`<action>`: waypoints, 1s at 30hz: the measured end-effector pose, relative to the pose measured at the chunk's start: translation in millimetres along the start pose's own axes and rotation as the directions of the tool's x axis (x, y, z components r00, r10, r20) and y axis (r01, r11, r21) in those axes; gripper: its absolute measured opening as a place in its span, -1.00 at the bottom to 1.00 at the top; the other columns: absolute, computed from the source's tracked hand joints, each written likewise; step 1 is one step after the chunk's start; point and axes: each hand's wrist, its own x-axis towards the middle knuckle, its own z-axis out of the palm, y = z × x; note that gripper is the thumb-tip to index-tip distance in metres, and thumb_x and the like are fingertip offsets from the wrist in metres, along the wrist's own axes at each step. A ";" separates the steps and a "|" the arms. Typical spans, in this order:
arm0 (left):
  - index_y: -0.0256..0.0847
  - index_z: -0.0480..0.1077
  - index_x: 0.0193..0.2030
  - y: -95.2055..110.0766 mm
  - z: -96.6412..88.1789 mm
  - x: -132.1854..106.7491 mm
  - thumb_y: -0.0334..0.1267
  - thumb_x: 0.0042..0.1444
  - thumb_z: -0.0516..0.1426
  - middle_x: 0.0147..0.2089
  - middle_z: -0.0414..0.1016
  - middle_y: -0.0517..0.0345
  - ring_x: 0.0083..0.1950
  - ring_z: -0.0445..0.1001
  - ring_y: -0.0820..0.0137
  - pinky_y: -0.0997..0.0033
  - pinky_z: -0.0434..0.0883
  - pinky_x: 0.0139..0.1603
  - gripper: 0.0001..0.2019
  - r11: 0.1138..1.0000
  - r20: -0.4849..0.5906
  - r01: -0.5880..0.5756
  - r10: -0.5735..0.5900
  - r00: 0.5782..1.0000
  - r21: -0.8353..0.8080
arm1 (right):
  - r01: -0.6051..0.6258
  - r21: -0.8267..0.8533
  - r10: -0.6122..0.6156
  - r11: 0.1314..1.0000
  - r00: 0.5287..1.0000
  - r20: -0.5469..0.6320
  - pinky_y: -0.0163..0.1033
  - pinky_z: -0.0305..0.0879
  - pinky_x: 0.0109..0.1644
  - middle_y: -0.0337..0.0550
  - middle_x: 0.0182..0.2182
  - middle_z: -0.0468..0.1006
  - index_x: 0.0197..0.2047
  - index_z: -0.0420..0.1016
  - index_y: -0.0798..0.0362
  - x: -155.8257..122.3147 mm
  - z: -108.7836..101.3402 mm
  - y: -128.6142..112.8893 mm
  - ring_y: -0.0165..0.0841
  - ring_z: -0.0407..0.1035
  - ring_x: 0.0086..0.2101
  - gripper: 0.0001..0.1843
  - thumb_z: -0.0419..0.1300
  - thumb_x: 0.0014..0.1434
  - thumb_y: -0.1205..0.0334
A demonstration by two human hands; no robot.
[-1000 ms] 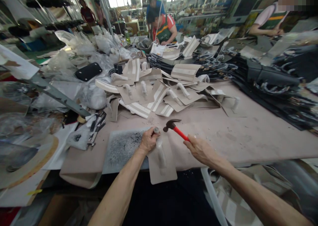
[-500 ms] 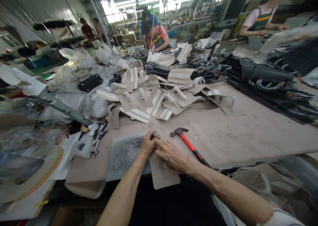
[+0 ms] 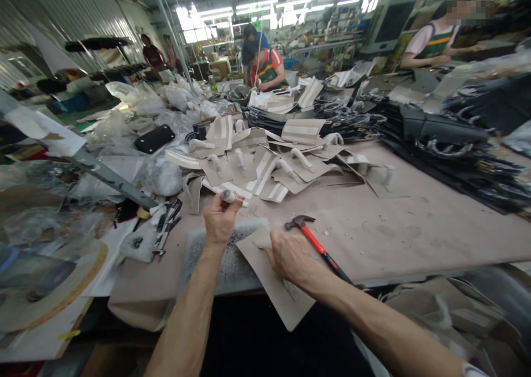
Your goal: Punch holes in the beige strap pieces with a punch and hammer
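My left hand (image 3: 219,219) is closed round a short whitish cylinder with a round grey end (image 3: 228,196), raised above the worn white board (image 3: 199,263); most of its length is hidden in the fist, so I cannot tell its kind. My right hand (image 3: 288,252) grips a grey-beige bag panel (image 3: 276,291) at what looks like its wrapped handle. The panel is tilted, one corner over the board and another past the table edge toward me. To the right of that hand lies a claw hammer (image 3: 313,239) with a red and black grip.
Beyond the hands, a pile of similar panels (image 3: 301,178) with wrapped handles covers the table (image 3: 398,222). Black bag pieces (image 3: 443,125) are stacked at right. Plastic bags (image 3: 161,172) and a slanting metal bar (image 3: 110,178) stand at left. Several people work farther back.
My left hand has moved up and left with the cylinder, away from the panel. My right hand has shifted slightly right and turned the panel, whose lower end has swung right.
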 end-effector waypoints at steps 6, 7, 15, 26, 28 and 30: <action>-0.25 0.48 -0.27 -54.1 23.2 -40.5 -0.23 -0.01 0.29 -0.31 0.59 0.15 -0.28 0.53 0.41 0.47 0.46 -0.19 -0.81 0.980 0.144 0.186 -0.194 0.970 0.065 | -0.234 0.121 0.227 0.965 0.971 0.074 -0.21 0.27 -0.31 0.07 -0.35 0.59 -0.04 0.37 0.13 11.8 34.9 -2.1 -0.16 0.54 -0.33 -0.75 -0.04 0.29 0.30; -0.25 0.48 -0.29 -64.6 25.8 -44.0 -0.23 -0.02 0.29 -0.32 0.59 0.15 -0.29 0.51 0.42 0.48 0.44 -0.20 -0.82 0.974 0.159 0.216 -0.223 0.962 0.062 | -0.249 0.143 0.239 0.958 0.968 0.083 -0.20 0.27 -0.30 0.05 -0.35 0.60 0.00 0.36 0.12 11.5 39.2 -2.8 -0.16 0.54 -0.32 -0.73 -0.06 0.30 0.28; -0.24 0.47 -0.28 -103.5 31.5 -46.4 -0.15 -0.03 0.28 -0.32 0.59 0.14 -0.30 0.50 0.41 0.47 0.42 -0.22 -0.77 0.953 0.192 0.298 -0.302 0.934 0.051 | -0.301 0.374 0.253 0.877 0.952 0.175 -0.15 0.28 -0.13 0.09 -0.25 0.61 0.02 0.40 0.11 11.3 50.3 -6.1 -0.11 0.52 -0.17 -0.62 -0.01 0.32 0.03; -0.25 0.43 -0.20 -109.5 27.2 -48.4 -0.14 -0.04 0.29 -0.31 0.62 0.12 -0.27 0.56 0.37 0.45 0.45 -0.20 -0.69 0.932 0.228 0.362 -0.355 0.907 0.011 | -0.335 0.489 0.419 0.806 0.905 -0.070 -0.21 0.23 -0.10 0.02 -0.19 0.54 0.04 0.43 0.12 -2.0 66.5 53.0 -0.22 0.43 -0.17 -0.57 -0.02 0.35 -0.02; -0.24 0.44 -0.20 -110.1 27.9 -48.9 -0.14 -0.04 0.29 -0.30 0.62 0.12 -0.28 0.55 0.38 0.46 0.44 -0.21 -0.71 0.934 0.232 0.355 -0.351 0.907 0.024 | -0.386 0.318 0.454 0.866 0.874 -0.176 -0.17 0.22 -0.10 0.09 -0.14 0.49 0.04 0.42 0.14 -9.6 71.6 78.1 -0.17 0.40 -0.15 -0.59 0.01 0.34 0.02; -0.24 0.45 -0.21 -111.3 28.3 -49.7 -0.14 -0.02 0.28 -0.30 0.61 0.13 -0.28 0.55 0.39 0.46 0.44 -0.21 -0.72 0.937 0.237 0.346 -0.346 0.908 0.043 | -0.429 0.173 0.457 0.886 0.870 -0.185 -0.14 0.22 -0.11 0.12 -0.14 0.46 0.02 0.43 0.16 -18.0 78.6 100.3 -0.14 0.37 -0.16 -0.61 0.04 0.32 0.03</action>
